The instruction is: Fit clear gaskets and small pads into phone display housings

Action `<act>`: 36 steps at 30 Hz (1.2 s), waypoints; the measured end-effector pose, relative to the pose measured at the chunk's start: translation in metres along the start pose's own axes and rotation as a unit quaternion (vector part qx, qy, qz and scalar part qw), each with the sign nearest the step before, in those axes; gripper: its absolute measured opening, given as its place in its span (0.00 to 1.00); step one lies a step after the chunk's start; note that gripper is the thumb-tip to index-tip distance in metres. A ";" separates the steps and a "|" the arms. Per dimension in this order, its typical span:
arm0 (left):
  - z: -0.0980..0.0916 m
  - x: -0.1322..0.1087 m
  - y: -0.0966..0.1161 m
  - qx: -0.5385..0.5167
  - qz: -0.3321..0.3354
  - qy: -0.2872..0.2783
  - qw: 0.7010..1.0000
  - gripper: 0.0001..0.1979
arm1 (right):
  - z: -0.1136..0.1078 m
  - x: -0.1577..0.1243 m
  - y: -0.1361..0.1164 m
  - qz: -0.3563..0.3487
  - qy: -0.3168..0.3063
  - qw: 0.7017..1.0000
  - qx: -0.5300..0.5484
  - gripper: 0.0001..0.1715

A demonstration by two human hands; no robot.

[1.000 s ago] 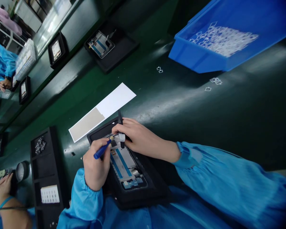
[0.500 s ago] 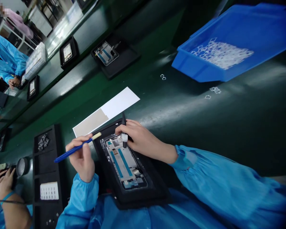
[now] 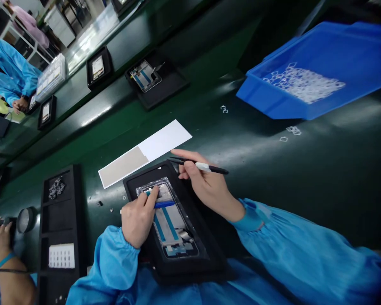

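My left hand presses its fingertips on the upper part of an opened phone while keeping hold of a blue stick, most of which the hand hides. Blue strips run along the phone's pale inner plate. Under the phone lies a black tray. My right hand, just beyond the tray's upper right edge, grips black tweezers with a white band. The tweezers' tips point left, above the tray's top corner; I see nothing between them.
A white card with a beige patch lies behind the tray. At left stands a black compartment tray with small parts. A blue bin of white frames is at far right. A co-worker's hand shows at the left edge.
My left hand has moved right and down onto the phone, the blue stick turning level. My right hand has drawn away from the phone to the right, its tweezers swinging from upright to nearly level.
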State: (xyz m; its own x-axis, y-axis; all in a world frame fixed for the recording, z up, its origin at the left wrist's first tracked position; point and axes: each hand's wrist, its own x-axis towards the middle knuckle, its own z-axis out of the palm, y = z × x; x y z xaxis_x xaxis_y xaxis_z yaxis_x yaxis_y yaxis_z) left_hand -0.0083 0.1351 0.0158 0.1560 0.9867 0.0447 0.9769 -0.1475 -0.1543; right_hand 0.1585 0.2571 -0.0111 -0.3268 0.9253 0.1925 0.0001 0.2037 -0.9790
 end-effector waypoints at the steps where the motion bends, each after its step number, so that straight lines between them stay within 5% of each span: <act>1: -0.002 0.002 0.000 0.006 0.008 -0.010 1.000 0.22 | 0.000 0.000 0.001 -0.001 0.007 1.000 -0.001 0.22; 6: -0.012 0.012 0.000 0.026 0.041 -0.042 0.998 0.21 | 0.004 0.003 0.004 0.031 0.035 0.997 0.061 0.21; 15: -0.004 0.003 -0.006 0.012 0.043 0.002 0.999 0.24 | 0.005 0.009 0.006 0.083 0.053 0.992 0.083 0.19; 25: -0.028 0.029 -0.001 -0.020 0.039 -0.227 0.973 0.20 | 0.005 0.038 0.011 0.088 0.026 0.996 0.019 0.22; 33: -0.012 0.053 -0.036 -0.087 -0.113 -0.126 0.982 0.18 | 0.035 0.076 0.018 0.074 -0.020 0.996 -0.055 0.21; 36: -0.004 0.062 -0.041 -0.089 -0.111 -0.129 0.981 0.20 | 0.040 0.077 0.023 0.074 -0.031 0.994 -0.073 0.20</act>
State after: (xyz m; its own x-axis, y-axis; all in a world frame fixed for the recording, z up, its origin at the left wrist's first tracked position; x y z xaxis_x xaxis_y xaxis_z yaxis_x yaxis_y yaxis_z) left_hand -0.0384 0.2025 0.0286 -0.0827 0.9768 -0.1974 0.9963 0.0859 0.0078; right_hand 0.0961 0.3200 -0.0219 -0.3698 0.9284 0.0376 0.1892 0.1149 -0.9752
